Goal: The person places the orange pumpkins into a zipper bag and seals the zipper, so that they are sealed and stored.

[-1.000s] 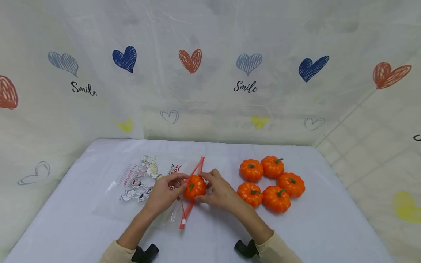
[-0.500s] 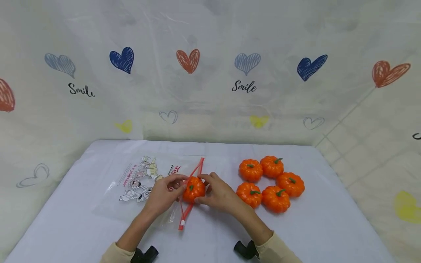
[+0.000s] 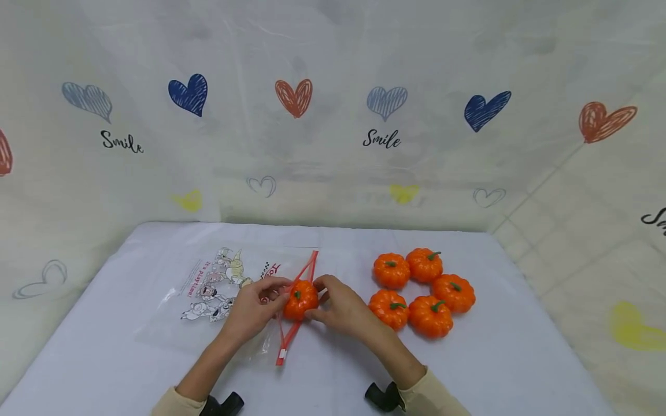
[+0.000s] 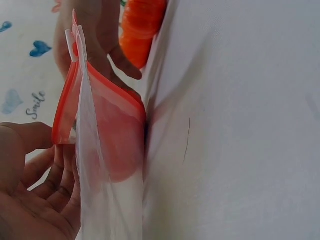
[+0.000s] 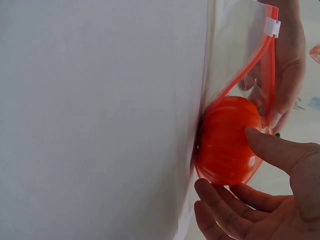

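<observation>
At the left of the desk (image 3: 499,352), which is covered in pale cloth, a clear plastic bag (image 3: 208,289) lies flat, printed with cartoon figures and red lettering. Its mouth faces right and is edged with 2 red strips (image 3: 293,331), spread apart in the middle and meeting at both ends; a white slider (image 3: 282,353) sits near the lower end.

The left hand (image 3: 254,309) reaches over the bag from a beige sleeve (image 3: 178,403), with a black device (image 3: 224,405) at the wrist. Its fingers pinch the bag's edge at the mouth, the thumb on the red rim in the left wrist view.

Just right of it, the orange pumpkin (image 3: 300,301) with a green stem (image 3: 297,294) sits in the mouth between the 2 strips, partly inside; the left wrist view shows it through the plastic.

The right hand (image 3: 343,307) comes in from the other side and grips this pumpkin, thumb against its near face and fingers bent at its side. Another black device (image 3: 384,397) and another beige sleeve (image 3: 433,396) show at that wrist.

Farther right, 5 more pumpkins (image 3: 430,316) rest on the desk in a loose cluster, stems green, the lower left of them close to the right forearm. Behind everything hangs a pale sheet (image 3: 333,150) printed with hearts and "Smile".
</observation>
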Demonstrator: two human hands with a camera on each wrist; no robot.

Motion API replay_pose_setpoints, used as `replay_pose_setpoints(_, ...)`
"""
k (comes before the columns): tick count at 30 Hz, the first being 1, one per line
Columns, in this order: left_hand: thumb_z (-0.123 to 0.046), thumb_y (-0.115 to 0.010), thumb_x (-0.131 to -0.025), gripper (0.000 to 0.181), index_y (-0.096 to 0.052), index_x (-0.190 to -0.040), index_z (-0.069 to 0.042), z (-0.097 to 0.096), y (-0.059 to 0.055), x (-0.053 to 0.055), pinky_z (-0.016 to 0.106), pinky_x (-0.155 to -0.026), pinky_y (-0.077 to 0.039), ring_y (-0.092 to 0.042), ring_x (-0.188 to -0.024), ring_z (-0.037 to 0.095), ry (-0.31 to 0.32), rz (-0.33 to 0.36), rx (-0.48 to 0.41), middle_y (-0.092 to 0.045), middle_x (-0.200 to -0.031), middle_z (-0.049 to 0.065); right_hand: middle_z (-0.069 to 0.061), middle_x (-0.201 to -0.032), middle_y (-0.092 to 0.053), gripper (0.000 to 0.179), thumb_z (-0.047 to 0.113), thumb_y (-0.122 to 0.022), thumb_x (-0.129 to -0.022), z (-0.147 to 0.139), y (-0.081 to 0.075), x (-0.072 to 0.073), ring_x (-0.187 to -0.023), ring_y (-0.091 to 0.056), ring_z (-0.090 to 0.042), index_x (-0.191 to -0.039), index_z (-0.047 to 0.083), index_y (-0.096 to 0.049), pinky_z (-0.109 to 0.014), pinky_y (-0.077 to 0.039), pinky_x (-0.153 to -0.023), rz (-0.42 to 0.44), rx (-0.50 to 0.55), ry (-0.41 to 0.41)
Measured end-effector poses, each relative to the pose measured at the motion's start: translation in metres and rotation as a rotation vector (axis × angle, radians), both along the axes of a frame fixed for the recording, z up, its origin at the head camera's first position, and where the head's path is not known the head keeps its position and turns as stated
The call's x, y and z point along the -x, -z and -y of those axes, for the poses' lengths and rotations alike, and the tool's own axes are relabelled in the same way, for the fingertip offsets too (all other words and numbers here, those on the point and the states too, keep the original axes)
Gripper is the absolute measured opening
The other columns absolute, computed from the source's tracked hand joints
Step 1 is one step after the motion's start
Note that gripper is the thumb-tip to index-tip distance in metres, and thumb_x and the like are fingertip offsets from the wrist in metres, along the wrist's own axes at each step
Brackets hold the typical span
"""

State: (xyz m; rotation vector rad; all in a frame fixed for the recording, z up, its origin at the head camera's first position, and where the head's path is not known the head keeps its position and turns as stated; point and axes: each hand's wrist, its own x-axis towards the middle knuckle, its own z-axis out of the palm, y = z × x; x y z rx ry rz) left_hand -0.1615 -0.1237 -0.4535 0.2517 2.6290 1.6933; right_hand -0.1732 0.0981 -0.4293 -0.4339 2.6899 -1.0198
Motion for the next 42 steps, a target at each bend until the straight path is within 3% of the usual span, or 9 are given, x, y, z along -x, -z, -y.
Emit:
replay_pose_setpoints(13, -0.020, -0.075, -0.096, 0.022, -0.076, -0.118, -0.018, 0.002, -0.003, 0.001, 0.020, -0.067, -0.056, -0.063, -0.086, 0.017, -0.013, -0.022, 0.013, -0.071, -0.097, 0.004, -0.005, -0.126, -0.068, 0.061, 0.032, -0.085, -0.088, 0.001, 0.003, 0.007, -0.111, -0.066, -0.023, -0.140, 0.017, -0.058, -0.040, -0.061, -0.089, -0.013, -0.013, -0.050)
replay_pose_setpoints(25, -0.020, -0.075, -0.096, 0.023, -0.076, -0.119, -0.018, 0.001, -0.006, 0.000, 0.018, -0.074, -0.054, -0.061, -0.090, 0.019, -0.035, -0.044, 0.020, -0.071, -0.097, 0.002, -0.005, -0.111, -0.069, 0.058, 0.025, -0.083, -0.090, 0.000, 0.007, 0.011, -0.095, -0.063, -0.020, -0.142, 0.022, -0.059, -0.025, -0.056, -0.068, -0.010, 0.085, -0.094)
replay_pose_setpoints(33, -0.018, -0.075, -0.096, 0.023, -0.077, -0.118, -0.018, 0.001, -0.007, 0.000, 0.017, -0.076, -0.054, -0.061, -0.091, 0.019, -0.031, -0.067, -0.010, -0.069, -0.096, 0.002, -0.007, -0.111, -0.070, 0.051, 0.022, -0.082, -0.091, 0.003, 0.008, 0.015, -0.093, -0.064, -0.019, -0.136, 0.018, -0.061, -0.025, -0.058, -0.067, 0.021, 0.132, -0.080)
replay_pose_setpoints(42, -0.020, -0.075, -0.096, 0.023, -0.076, -0.118, -0.017, 0.002, -0.006, 0.001, 0.017, -0.076, -0.054, -0.061, -0.091, 0.019, -0.025, -0.086, -0.041, -0.070, -0.095, 0.003, -0.001, -0.110, -0.071, 0.034, 0.022, -0.083, -0.090, 0.006, 0.010, 0.018, -0.092, -0.063, -0.017, -0.118, 0.015, -0.066, -0.024, -0.057, -0.067, 0.018, 0.134, -0.068)
